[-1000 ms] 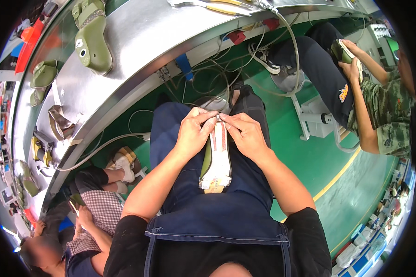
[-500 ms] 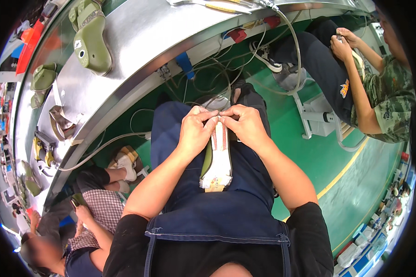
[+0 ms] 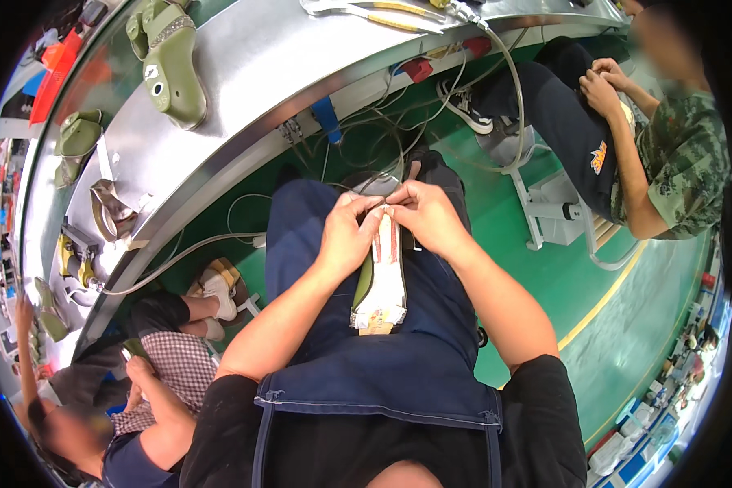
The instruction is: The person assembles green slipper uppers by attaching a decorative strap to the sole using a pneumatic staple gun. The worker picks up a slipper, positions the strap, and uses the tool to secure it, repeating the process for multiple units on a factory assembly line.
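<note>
A shoe upper on a last (image 3: 389, 285) lies sole side up across my lap, on the dark blue apron. Its bottom is white with reddish strips toward the far end, and green material shows along its left side. At the far tip, my left hand (image 3: 346, 236) pinches the edge of the upper between thumb and fingers. My right hand (image 3: 431, 220) pinches the same tip from the other side, its fingertips almost meeting the left ones. The exact bit of material between the fingertips is hidden.
A curved metal bench (image 3: 244, 73) carries a green shoe last (image 3: 175, 77), pincers (image 3: 382, 13) and a strap-like brown piece (image 3: 110, 211). An air hose (image 3: 519, 98) loops down beyond my knees. Co-workers sit at right (image 3: 679, 163) and lower left (image 3: 167, 407).
My hands stay at the tip of the shoe upper with barely any shift. The view has turned slightly. At lower left, the co-worker's arm is now raised toward the bench.
</note>
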`<move>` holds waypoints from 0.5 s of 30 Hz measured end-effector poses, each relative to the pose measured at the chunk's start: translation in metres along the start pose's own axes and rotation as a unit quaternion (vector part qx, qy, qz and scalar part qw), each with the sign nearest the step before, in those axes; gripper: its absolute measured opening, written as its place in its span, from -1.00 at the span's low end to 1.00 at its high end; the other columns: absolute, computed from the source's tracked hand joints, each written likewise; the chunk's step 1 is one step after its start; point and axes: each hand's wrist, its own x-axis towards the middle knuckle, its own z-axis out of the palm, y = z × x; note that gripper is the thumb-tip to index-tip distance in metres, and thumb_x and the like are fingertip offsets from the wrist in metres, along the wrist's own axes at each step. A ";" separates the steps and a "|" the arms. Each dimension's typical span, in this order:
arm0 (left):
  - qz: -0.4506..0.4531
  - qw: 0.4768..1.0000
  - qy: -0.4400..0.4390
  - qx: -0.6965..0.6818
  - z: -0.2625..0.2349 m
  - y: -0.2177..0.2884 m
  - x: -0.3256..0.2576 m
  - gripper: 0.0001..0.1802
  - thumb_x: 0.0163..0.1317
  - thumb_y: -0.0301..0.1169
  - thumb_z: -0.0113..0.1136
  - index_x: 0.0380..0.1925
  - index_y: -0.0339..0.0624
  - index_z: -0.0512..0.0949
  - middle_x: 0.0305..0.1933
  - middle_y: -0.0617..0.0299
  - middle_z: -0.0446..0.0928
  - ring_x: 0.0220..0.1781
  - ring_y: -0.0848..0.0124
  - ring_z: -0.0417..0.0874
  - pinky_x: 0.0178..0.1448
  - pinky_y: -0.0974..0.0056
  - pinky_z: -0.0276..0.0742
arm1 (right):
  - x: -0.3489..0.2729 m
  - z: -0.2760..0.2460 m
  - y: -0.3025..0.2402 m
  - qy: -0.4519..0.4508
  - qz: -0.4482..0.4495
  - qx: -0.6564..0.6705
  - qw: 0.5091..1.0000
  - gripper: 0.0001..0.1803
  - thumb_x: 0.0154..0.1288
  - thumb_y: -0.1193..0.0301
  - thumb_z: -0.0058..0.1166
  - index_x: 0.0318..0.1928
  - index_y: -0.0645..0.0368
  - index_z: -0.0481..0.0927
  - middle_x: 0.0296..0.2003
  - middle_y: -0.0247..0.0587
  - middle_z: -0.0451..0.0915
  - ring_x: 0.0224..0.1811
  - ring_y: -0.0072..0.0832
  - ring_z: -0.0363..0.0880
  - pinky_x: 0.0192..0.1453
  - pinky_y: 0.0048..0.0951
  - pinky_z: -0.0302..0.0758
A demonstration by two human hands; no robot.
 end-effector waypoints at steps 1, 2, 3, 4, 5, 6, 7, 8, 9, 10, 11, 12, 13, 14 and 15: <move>0.012 1.000 -0.001 0.017 0.005 -0.011 -0.009 -0.59 0.38 -0.31 0.34 0.15 -0.29 0.68 0.04 -0.05 0.66 0.16 0.08 0.68 0.29 0.12 0.56 | -0.008 0.004 0.003 0.012 -0.010 0.011 1.000 -0.68 0.31 0.49 0.33 0.01 0.43 0.68 -0.15 -0.01 0.79 -0.12 -0.39 0.79 0.01 -0.35 0.68; 0.022 0.999 0.000 0.036 0.009 -0.016 -0.021 -0.52 0.40 -0.25 0.33 0.23 -0.26 0.64 0.10 -0.07 0.65 0.22 0.06 0.67 0.34 0.12 0.53 | -0.015 0.009 0.008 0.021 -0.020 0.024 0.999 -0.64 0.33 0.49 0.31 0.07 0.44 0.65 -0.09 0.02 0.79 -0.06 -0.37 0.80 0.06 -0.33 0.68; -0.015 0.999 -0.023 0.033 0.012 -0.019 -0.035 -0.38 0.38 -0.15 0.36 0.31 -0.30 0.54 0.18 -0.12 0.61 0.32 -0.03 0.61 0.43 0.08 0.47 | -0.022 0.009 0.014 0.004 0.011 -0.013 1.000 -0.52 0.37 0.43 0.29 0.21 0.43 0.58 0.04 0.11 0.75 0.08 -0.26 0.78 0.22 -0.26 0.65; -0.042 0.997 -0.035 0.050 0.015 -0.030 -0.049 -0.29 0.34 -0.14 0.42 0.34 -0.38 0.48 0.19 -0.07 0.63 0.28 0.10 0.66 0.38 0.12 0.53 | -0.031 0.011 0.015 -0.013 0.019 -0.033 0.999 -0.49 0.40 0.36 0.29 0.22 0.46 0.58 0.02 0.17 0.75 0.08 -0.19 0.78 0.26 -0.24 0.63; -0.128 0.988 -0.071 -0.051 0.016 -0.034 -0.059 -0.24 0.30 -0.15 0.46 0.36 -0.40 0.44 0.20 -0.04 0.63 0.25 0.17 0.67 0.35 0.14 0.56 | -0.039 0.012 0.010 -0.044 0.070 -0.021 0.996 -0.47 0.40 0.33 0.30 0.23 0.47 0.58 0.02 0.16 0.76 0.09 -0.20 0.78 0.24 -0.25 0.65; -0.211 0.960 -0.106 -0.152 0.016 -0.037 -0.066 -0.19 0.27 -0.16 0.51 0.38 -0.42 0.41 0.21 -0.01 0.63 0.22 0.24 0.69 0.33 0.17 0.59 | -0.047 0.012 0.002 -0.075 0.121 -0.010 0.990 -0.45 0.41 0.30 0.31 0.23 0.48 0.58 0.01 0.15 0.76 0.09 -0.20 0.78 0.21 -0.25 0.66; -0.204 0.947 -0.134 -0.211 0.013 -0.033 -0.071 -0.16 0.25 -0.17 0.53 0.39 -0.41 0.40 0.21 0.00 0.62 0.22 0.27 0.69 0.31 0.18 0.60 | -0.054 0.013 -0.004 -0.094 0.141 0.031 0.985 -0.45 0.41 0.28 0.31 0.23 0.47 0.59 0.01 0.12 0.76 0.09 -0.21 0.78 0.20 -0.24 0.68; -0.197 0.929 -0.160 -0.268 0.006 -0.023 -0.075 -0.14 0.23 -0.19 0.56 0.40 -0.40 0.38 0.22 0.02 0.62 0.21 0.30 0.69 0.30 0.20 0.61 | -0.061 0.014 -0.009 -0.115 0.161 0.073 0.978 -0.44 0.42 0.25 0.32 0.24 0.45 0.59 0.01 0.09 0.77 0.09 -0.21 0.78 0.18 -0.24 0.69; -0.189 0.908 -0.185 -0.325 0.000 -0.016 -0.078 -0.12 0.21 -0.20 0.58 0.41 -0.39 0.37 0.23 0.03 0.62 0.20 0.32 0.69 0.29 0.22 0.63 | -0.065 0.016 -0.011 -0.136 0.181 0.113 0.968 -0.43 0.43 0.23 0.33 0.24 0.44 0.60 0.01 0.06 0.77 0.10 -0.21 0.78 0.16 -0.23 0.71; -0.200 0.907 -0.196 -0.315 -0.003 -0.013 -0.079 -0.11 0.20 -0.20 0.59 0.41 -0.39 0.37 0.23 0.02 0.61 0.21 0.31 0.69 0.30 0.21 0.62 | -0.067 0.016 -0.006 -0.153 0.207 0.132 0.957 -0.42 0.43 0.20 0.34 0.24 0.42 0.61 0.01 0.04 0.77 0.09 -0.21 0.78 0.14 -0.21 0.72; -0.210 0.905 -0.208 -0.305 -0.005 -0.011 -0.077 -0.10 0.18 -0.20 0.60 0.41 -0.40 0.37 0.24 0.00 0.61 0.23 0.29 0.69 0.32 0.21 0.62 | -0.068 0.016 0.002 -0.170 0.232 0.150 0.946 -0.42 0.43 0.18 0.35 0.24 0.39 0.61 0.02 0.02 0.77 0.09 -0.21 0.78 0.13 -0.18 0.73; -0.221 0.903 -0.219 -0.295 -0.007 -0.008 -0.076 -0.09 0.17 -0.20 0.61 0.40 -0.40 0.38 0.25 -0.01 0.61 0.24 0.27 0.68 0.33 0.20 0.61 | -0.070 0.016 0.007 -0.186 0.258 0.168 0.933 -0.41 0.43 0.15 0.36 0.25 0.36 0.62 0.03 -0.01 0.76 0.08 -0.21 0.78 0.11 -0.16 0.75; -0.232 0.902 -0.216 -0.293 -0.008 -0.005 -0.076 -0.07 0.15 -0.20 0.63 0.40 -0.43 0.37 0.25 -0.03 0.61 0.25 0.27 0.68 0.34 0.20 0.61 | -0.071 0.017 0.005 -0.190 0.262 0.180 0.929 -0.41 0.42 0.14 0.37 0.25 0.34 0.62 0.03 0.00 0.76 0.07 -0.20 0.78 0.11 -0.14 0.75; -0.231 0.899 -0.213 -0.304 -0.007 -0.006 -0.078 -0.07 0.15 -0.20 0.62 0.40 -0.44 0.37 0.24 -0.04 0.61 0.24 0.27 0.68 0.34 0.19 0.61 | -0.071 0.018 0.002 -0.194 0.267 0.193 0.924 -0.40 0.42 0.13 0.37 0.25 0.33 0.62 0.03 0.00 0.76 0.07 -0.20 0.78 0.11 -0.11 0.76; -0.230 0.897 -0.210 -0.314 -0.005 -0.006 -0.079 -0.08 0.16 -0.19 0.62 0.40 -0.45 0.37 0.24 -0.04 0.62 0.24 0.26 0.69 0.34 0.18 0.61 | -0.071 0.019 0.001 -0.197 0.271 0.206 0.920 -0.39 0.42 0.12 0.38 0.26 0.32 0.63 0.04 0.00 0.76 0.06 -0.19 0.79 0.11 -0.08 0.76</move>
